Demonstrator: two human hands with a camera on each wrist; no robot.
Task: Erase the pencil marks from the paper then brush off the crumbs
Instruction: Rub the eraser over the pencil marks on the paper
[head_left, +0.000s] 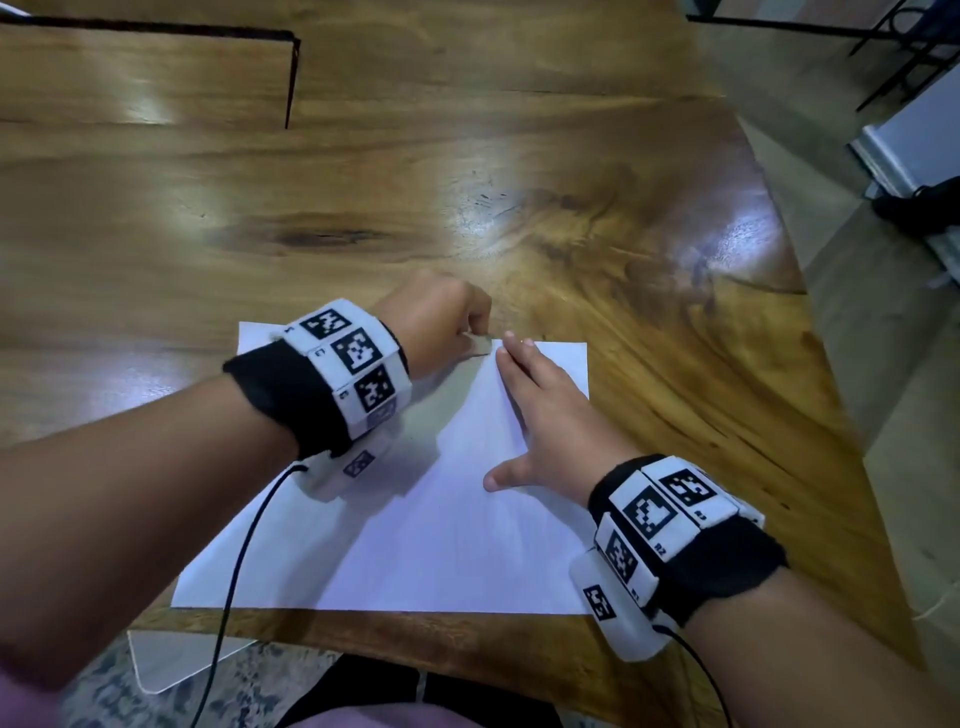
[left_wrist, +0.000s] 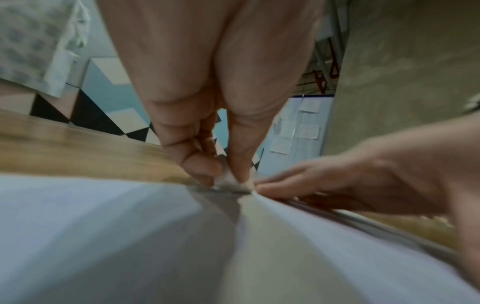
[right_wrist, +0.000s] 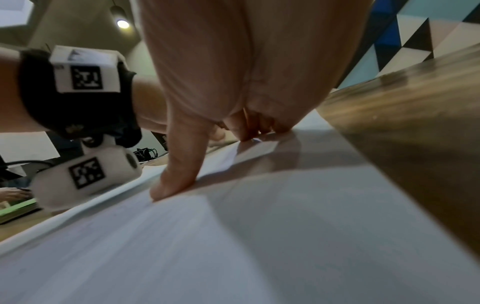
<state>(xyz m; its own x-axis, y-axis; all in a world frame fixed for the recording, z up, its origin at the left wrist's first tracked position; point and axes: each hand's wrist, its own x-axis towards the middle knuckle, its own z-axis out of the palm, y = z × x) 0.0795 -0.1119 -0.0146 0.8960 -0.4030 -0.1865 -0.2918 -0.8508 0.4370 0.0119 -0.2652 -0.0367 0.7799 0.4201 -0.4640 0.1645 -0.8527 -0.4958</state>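
A white sheet of paper (head_left: 441, 530) lies flat on the wooden table (head_left: 467, 208), near its front edge. My left hand (head_left: 447, 322) is at the paper's far edge, its fingers curled and pinching a small whitish eraser (left_wrist: 228, 181) whose tip touches the paper (left_wrist: 103, 226). In the head view the eraser is almost hidden by the hand. My right hand (head_left: 540, 415) lies flat on the right part of the sheet, fingers straight and thumb spread, pressing the paper (right_wrist: 259, 236) down. Its fingertips (left_wrist: 272, 187) end just beside the eraser. No pencil marks or crumbs can be made out.
The table's right edge (head_left: 810, 364) runs diagonally close to the right hand; floor lies beyond it. A black cable (head_left: 244, 545) hangs from the left wristband across the paper's near left corner. A clear plastic piece (head_left: 171, 660) sits below the table's front edge.
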